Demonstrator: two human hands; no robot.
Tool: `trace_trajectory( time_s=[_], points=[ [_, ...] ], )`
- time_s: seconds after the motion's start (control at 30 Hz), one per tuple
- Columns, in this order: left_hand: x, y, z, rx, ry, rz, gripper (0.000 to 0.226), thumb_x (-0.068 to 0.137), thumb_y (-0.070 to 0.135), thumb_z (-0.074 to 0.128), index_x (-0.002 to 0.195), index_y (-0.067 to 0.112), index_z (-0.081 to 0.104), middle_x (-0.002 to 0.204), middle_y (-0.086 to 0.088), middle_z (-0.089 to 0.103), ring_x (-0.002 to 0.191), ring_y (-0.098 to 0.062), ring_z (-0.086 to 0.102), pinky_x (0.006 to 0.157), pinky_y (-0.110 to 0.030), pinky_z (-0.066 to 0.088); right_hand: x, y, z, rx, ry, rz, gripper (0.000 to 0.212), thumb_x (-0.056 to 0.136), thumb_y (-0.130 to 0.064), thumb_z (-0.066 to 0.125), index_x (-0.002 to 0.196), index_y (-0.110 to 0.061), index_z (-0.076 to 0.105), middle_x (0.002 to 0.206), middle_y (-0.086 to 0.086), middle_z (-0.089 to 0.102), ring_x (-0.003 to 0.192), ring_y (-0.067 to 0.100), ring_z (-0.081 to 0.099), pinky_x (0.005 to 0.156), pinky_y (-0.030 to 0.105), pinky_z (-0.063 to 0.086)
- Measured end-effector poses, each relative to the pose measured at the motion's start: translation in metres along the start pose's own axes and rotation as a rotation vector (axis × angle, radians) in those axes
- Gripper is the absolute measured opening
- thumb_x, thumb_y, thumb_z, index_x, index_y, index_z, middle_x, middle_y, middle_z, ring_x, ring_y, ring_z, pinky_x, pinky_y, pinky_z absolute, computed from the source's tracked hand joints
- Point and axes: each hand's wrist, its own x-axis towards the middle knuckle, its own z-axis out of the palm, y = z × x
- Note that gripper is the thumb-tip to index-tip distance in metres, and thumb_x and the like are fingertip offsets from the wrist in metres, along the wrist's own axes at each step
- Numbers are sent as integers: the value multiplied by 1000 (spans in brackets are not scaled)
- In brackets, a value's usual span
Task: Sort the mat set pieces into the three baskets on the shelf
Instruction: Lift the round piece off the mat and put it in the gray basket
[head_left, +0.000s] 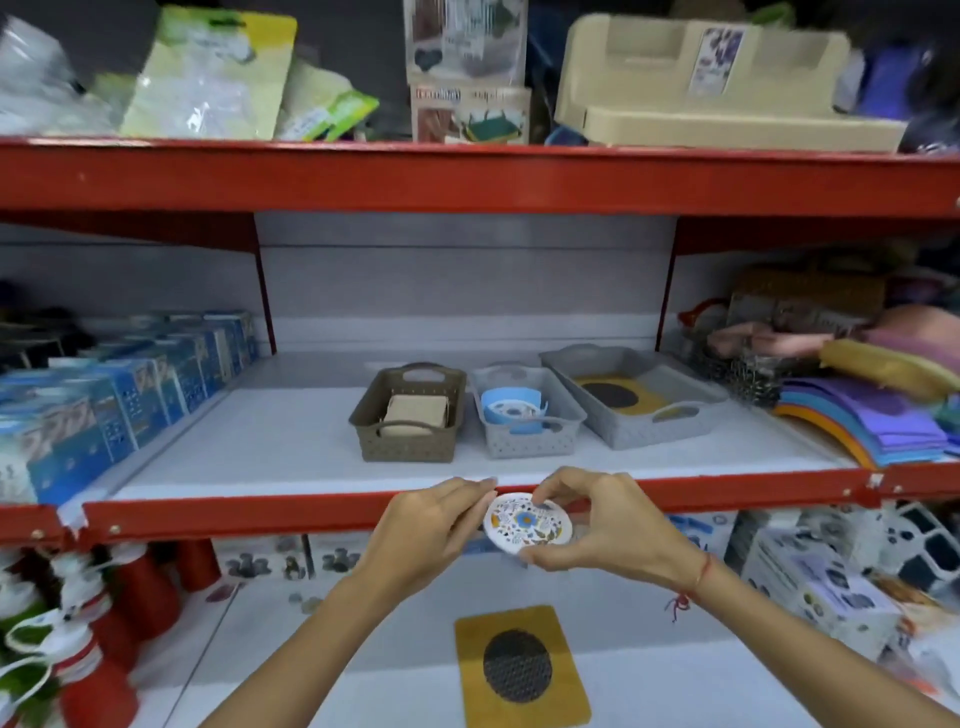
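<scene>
Both hands hold a small round white coaster (527, 526) with a blue and yellow floral print, in front of the red shelf edge. My left hand (426, 525) pinches its left rim; my right hand (608, 519) grips its top and bottom right. On the shelf stand three baskets: a brown basket (408, 413) with beige square pieces, a small grey basket (524, 413) with blue and white round pieces, and a wide grey basket (636, 397) with a yellow mat with a dark oval. Another yellow mat with a dark oval (519, 667) lies on the lower shelf.
Blue boxes (119, 389) fill the shelf's left side. Coloured foam sheets (862, 421) and cloth items are stacked at the right. The red shelf beam (260, 512) runs just behind my hands. Red items (98, 623) and boxed goods sit on the lower shelf.
</scene>
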Motion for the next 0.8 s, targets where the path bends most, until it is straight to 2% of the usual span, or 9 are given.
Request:
trace_trajectory(
  time_s=[0.1,0.2,0.27,0.33,0.4,0.47,0.63,0.7,0.8],
  points=[
    [24,-7,-10,33,101,35,42,98,36,39,103,13,75,101,4,78,86,-7,73,74,-20,58,23,-12,-28,-19,77,-16,46,55,-47,84,94,-28,67,94,-17,71,90,-1,66,76,21,56],
    [57,-20,-10,106,98,-34,64,98,51,20,114,14,71,115,-1,73,106,-13,70,90,-26,56,64,-12,-46,-83,212,-26,49,56,-50,81,96,-24,70,95,-11,74,89,7,67,84,29,56],
    [77,-28,-4,184,-65,-93,66,98,53,19,128,12,60,135,-4,61,127,-16,55,107,-30,42,95,-5,-50,-111,251,5,50,59,-52,79,97,-22,70,100,-6,75,93,12,68,87,34,56],
    [90,-39,6,239,-292,-149,53,99,46,33,139,14,47,150,-4,44,140,-17,38,117,-31,29,126,3,-48,-133,221,62,49,63,-50,79,100,-21,69,108,-1,73,98,16,66,90,33,55],
    [94,-46,15,262,-406,-204,47,99,45,37,134,18,51,143,-6,52,132,-23,47,109,-37,40,152,11,-40,-174,150,101,44,67,-47,79,99,-19,68,114,3,70,103,21,63,89,29,52],
    [95,-51,20,300,-428,-222,44,97,50,37,122,20,58,122,-6,67,111,-25,61,92,-39,51,169,19,-28,-212,77,129,39,69,-46,77,94,-18,70,115,5,68,107,23,60,84,28,45],
    [93,-53,24,303,-373,-212,44,95,53,36,116,23,60,107,-5,72,98,-23,65,82,-35,54,181,31,-8,-306,-43,122,33,78,-52,65,93,-24,75,110,1,71,97,21,64,79,29,48],
    [93,-53,24,296,-366,-212,44,96,53,36,116,23,61,108,-5,71,98,-22,65,81,-34,53,182,33,-7,-318,-86,127,34,84,-47,59,83,-17,75,89,2,71,82,21,63,75,30,48],
    [93,-50,23,297,-339,-195,43,96,52,36,114,23,62,107,-4,72,96,-22,65,79,-33,52,182,27,-11,-379,-187,197,49,93,-47,44,69,-9,64,61,2,53,66,21,52,70,33,45]
  ],
)
